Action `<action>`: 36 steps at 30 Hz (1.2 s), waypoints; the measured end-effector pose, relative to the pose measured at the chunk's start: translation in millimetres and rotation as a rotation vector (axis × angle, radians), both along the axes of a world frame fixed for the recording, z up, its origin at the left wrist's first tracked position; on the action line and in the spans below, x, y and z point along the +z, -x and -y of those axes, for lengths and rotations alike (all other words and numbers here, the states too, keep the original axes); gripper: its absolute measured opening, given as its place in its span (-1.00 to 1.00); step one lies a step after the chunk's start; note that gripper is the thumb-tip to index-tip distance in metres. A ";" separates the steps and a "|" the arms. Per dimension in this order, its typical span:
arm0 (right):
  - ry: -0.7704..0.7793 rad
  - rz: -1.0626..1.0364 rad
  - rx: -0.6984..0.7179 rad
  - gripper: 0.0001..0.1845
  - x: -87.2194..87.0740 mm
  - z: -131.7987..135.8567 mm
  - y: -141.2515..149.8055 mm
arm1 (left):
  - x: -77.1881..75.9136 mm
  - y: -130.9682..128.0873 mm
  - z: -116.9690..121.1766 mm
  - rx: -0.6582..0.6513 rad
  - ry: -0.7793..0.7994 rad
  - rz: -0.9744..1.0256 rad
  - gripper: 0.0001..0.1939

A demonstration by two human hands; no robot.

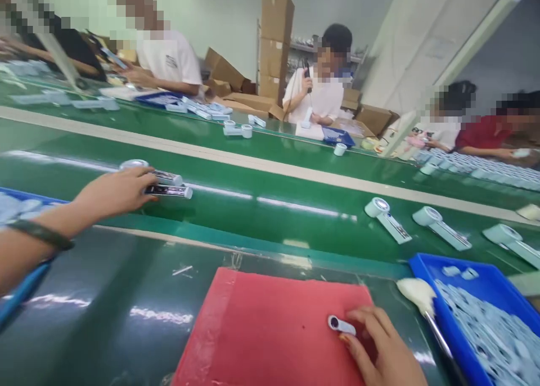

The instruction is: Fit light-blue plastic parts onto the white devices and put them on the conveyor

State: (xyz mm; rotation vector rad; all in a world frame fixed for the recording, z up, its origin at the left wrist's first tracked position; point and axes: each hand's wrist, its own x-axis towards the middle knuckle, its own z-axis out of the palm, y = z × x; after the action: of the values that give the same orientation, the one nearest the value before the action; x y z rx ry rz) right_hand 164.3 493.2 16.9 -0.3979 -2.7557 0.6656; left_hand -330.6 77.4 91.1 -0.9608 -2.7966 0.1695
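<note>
Reaching out to the far left, the left hand (113, 192) is closed around two handheld devices (166, 184) lying on the green conveyor belt (261, 211). A small pale part (341, 324) is pinched by the fingertips of the right hand (386, 352) on the red mat (270, 330) at the near edge. A blue tray (430, 273) of pale parts is seen just right of the mat, and three similar devices (388, 217) lie on the belt beyond it.

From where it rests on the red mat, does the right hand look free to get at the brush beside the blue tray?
Probably yes: the right hand holds only a small part, and the brush lies just beside it with nothing between.
</note>
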 end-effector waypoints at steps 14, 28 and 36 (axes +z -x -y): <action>0.183 -0.089 -0.009 -0.81 56.9 42.3 22.1 | -26.4 -279.7 -180.1 -0.762 -0.131 0.295 -0.74; -0.082 -0.104 0.123 -0.87 47.4 86.2 59.5 | -26.6 -271.9 -176.0 -0.826 -0.430 0.607 -0.84; 0.551 -0.006 0.037 -0.91 37.8 77.5 59.7 | -21.7 -280.2 -173.9 -0.838 -0.510 0.658 -0.87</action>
State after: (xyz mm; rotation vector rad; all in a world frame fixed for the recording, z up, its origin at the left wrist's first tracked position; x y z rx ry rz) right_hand 104.6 415.8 54.6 -0.4510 -2.5397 1.4342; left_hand -50.4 251.3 69.3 -2.1617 -2.3631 -1.0693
